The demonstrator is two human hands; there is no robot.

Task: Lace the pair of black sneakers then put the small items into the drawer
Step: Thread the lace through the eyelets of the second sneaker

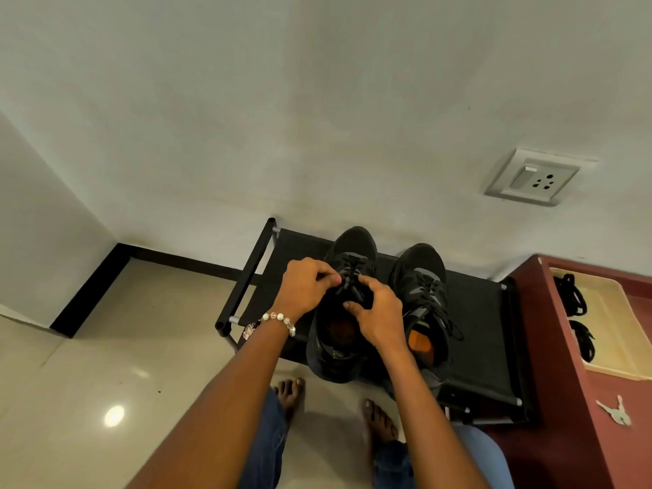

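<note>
My left hand point(306, 284) pinches the lace point(347, 277); right hand point(379, 314) seems to steady the shoe point(337, 361), fingers curled. I should pull evenly.

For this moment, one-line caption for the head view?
Both hands lace the left sneaker on a black rack.

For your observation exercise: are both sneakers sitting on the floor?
No: both black sneakers rest on the black rack, above the floor.
</note>
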